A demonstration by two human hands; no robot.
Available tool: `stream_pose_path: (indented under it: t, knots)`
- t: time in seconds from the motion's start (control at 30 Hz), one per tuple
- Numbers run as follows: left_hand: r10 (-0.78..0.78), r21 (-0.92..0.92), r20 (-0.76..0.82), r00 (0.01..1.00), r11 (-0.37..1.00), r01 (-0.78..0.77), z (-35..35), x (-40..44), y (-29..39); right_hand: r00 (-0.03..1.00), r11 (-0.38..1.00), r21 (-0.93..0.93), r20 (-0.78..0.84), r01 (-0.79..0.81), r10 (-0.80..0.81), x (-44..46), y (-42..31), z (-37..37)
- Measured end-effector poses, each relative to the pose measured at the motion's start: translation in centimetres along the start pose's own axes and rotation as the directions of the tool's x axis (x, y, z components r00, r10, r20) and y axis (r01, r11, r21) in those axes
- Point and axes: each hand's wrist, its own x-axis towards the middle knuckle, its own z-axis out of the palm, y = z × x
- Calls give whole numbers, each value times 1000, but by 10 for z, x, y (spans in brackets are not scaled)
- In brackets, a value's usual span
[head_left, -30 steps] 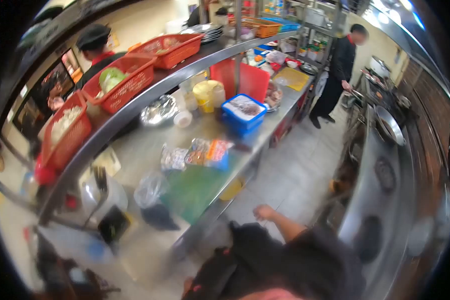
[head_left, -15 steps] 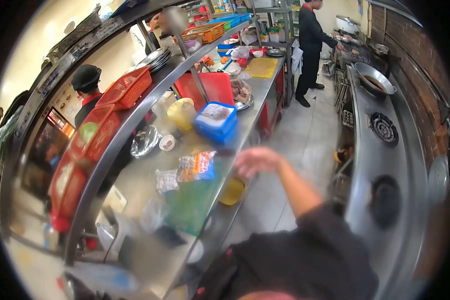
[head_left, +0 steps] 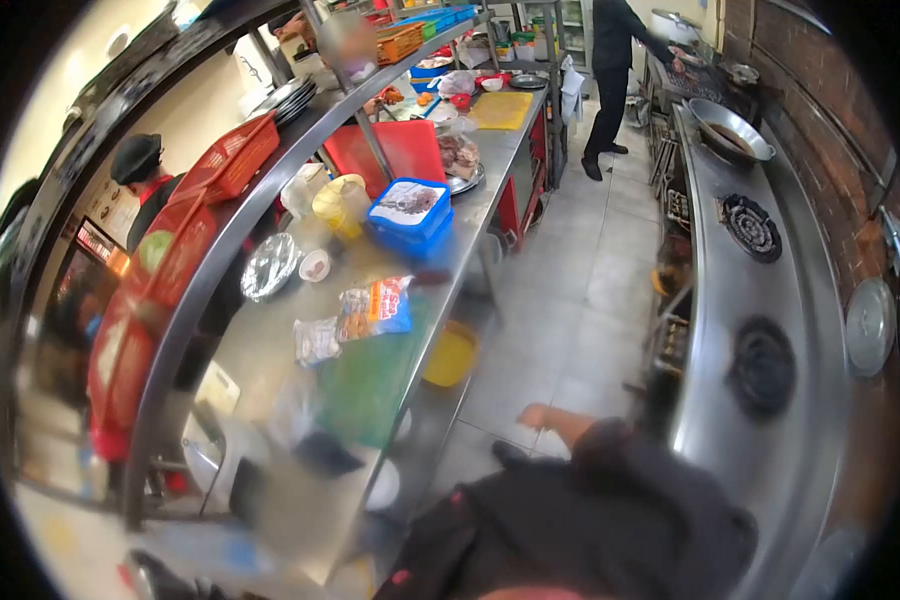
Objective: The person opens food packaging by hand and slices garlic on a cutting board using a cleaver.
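Observation:
My right hand (head_left: 542,416) hangs low beside my dark sleeve, over the tiled floor and away from the worktable. It is small and blurred in the head view, so its fingers cannot be made out. My left hand does not show. On the metal worktable, a printed plastic food packet (head_left: 375,308) and a smaller clear packet (head_left: 317,340) lie by the green cutting board (head_left: 375,395). A dark brown object (head_left: 430,277), too blurred to name, lies near the board's far edge. Behind it stands a blue tub (head_left: 410,218) with a whitish lid.
A yellow container (head_left: 450,355) sits below the table edge. Red baskets (head_left: 170,245) line the shelf at left. On the right, a metal counter holds burners (head_left: 750,228) and a wide pan (head_left: 730,130). A co-worker (head_left: 612,80) stands at its far end, another person (head_left: 145,180) behind the shelf.
My right hand has drawn back from the worktable edge, down toward my body. The view has shifted slightly. The packets and tub stay on the table.

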Motion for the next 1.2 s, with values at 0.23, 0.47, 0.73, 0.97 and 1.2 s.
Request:
stream_pose_path:
  t: [0.23, 0.47, 0.73, 0.97, 1.2]
  knots:
    - [0, -48, -115, 993, 999, -5, 37, -31, -114, 872, 852, 193, 47, -487, 487, -20, 70, 31]
    - [-437, -212, -168, 884, 891, 401, 133, -59, -278, 974, 988, -107, 187, -114, 132, -124, -70, 144]
    - [-471, -126, -238, 850, 882, 454, 109, -119, -328, 988, 982, -175, 128, -66, 89, -124, -135, 115]
    - [-634, -566, -501, 589, 755, 331, 42, -51, -349, 995, 991, -126, 91, 48, -36, -103, -118, 133]
    - [-737, -956, -266, 622, 282, -74, -40, 2, -294, 984, 961, -231, 51, -152, 168, -180, -150, 115]
